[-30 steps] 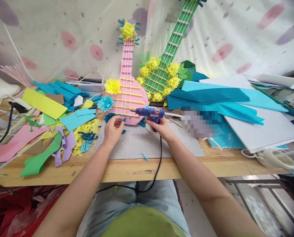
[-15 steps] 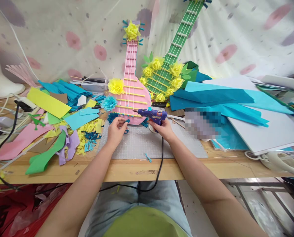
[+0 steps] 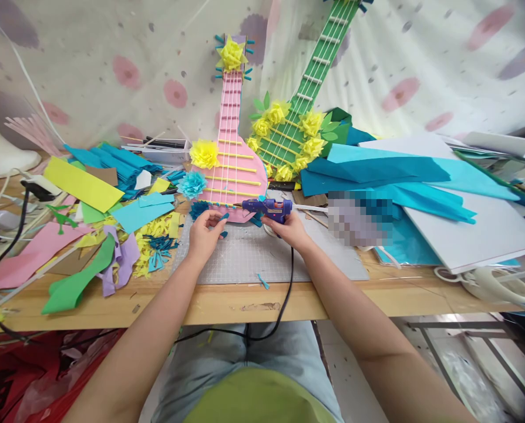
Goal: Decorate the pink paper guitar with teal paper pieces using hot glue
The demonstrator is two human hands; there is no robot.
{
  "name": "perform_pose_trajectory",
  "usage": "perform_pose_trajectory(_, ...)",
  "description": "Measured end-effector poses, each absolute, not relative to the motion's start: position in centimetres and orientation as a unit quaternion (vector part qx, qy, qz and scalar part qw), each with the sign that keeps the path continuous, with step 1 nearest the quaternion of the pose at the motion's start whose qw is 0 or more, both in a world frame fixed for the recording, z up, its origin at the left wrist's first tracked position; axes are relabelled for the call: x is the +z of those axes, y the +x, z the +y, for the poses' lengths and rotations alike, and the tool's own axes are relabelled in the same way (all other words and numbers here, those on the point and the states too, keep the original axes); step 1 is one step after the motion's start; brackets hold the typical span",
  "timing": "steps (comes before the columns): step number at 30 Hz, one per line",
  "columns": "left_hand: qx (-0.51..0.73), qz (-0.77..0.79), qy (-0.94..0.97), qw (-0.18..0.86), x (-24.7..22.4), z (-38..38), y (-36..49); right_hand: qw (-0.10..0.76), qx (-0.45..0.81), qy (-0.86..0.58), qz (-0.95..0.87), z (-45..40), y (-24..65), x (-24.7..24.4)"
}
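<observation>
My right hand (image 3: 292, 230) is wrapped round the handle of a blue glue gun (image 3: 269, 208), whose nozzle points left over the lower edge of a pink paper guitar (image 3: 240, 170). Between the fingers of my left hand (image 3: 204, 235) is a small strip of dark teal paper (image 3: 224, 218). The pink guitar leans against the curtain, with a yellow flower (image 3: 204, 154), a light blue flower (image 3: 192, 184) and a dark teal flower (image 3: 199, 209) down its left side. Both hands are over the grey cutting mat (image 3: 245, 258).
A green paper guitar (image 3: 304, 100) leans behind. Coloured paper scraps (image 3: 84, 183) cover the left of the table. Blue paper sheets (image 3: 377, 175) and white boards (image 3: 469, 217) lie right, near a white cup (image 3: 500, 286). A black cord (image 3: 288, 288) hangs over the front edge.
The glue gun has moved slightly down, its nozzle now closer to the guitar's lower edge. My left hand still holds the strip. The whole view has shifted a little.
</observation>
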State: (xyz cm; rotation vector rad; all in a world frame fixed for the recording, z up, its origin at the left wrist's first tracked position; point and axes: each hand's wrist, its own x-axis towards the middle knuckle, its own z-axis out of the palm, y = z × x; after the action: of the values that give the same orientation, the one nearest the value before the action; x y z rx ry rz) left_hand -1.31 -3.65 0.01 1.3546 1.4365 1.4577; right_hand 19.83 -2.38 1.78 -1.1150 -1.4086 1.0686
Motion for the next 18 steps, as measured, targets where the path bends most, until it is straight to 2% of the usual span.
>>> perform_pose_trajectory(4,0.566,0.546,0.526,0.325,0.0,-3.7,-1.4,0.555,0.386,-0.490,-0.550,-2.0,20.9,2.7)
perform_pose_trajectory(8,0.563,0.542,0.538,0.316,0.0,-3.7,-1.5,0.580,0.273,-0.590,-0.491,-0.7,24.2,3.0)
perform_pose_trajectory(10,0.561,0.544,0.546,0.302,0.0,-3.8,-1.6,0.548,0.203,-0.644,-0.493,-0.1,26.2,2.8)
perform_pose_trajectory(12,0.559,0.543,0.560,0.281,0.0,-3.7,-1.6,0.473,0.165,-0.690,-0.522,0.2,27.7,2.2)
perform_pose_trajectory(15,0.555,0.540,0.577,0.258,-0.1,-3.6,-1.6,0.370,0.149,-0.724,-0.562,0.3,28.3,1.3)
perform_pose_trajectory(18,0.557,0.544,0.575,0.252,-0.2,-3.4,-1.7,0.319,0.147,-0.734,-0.582,0.6,27.5,0.8)
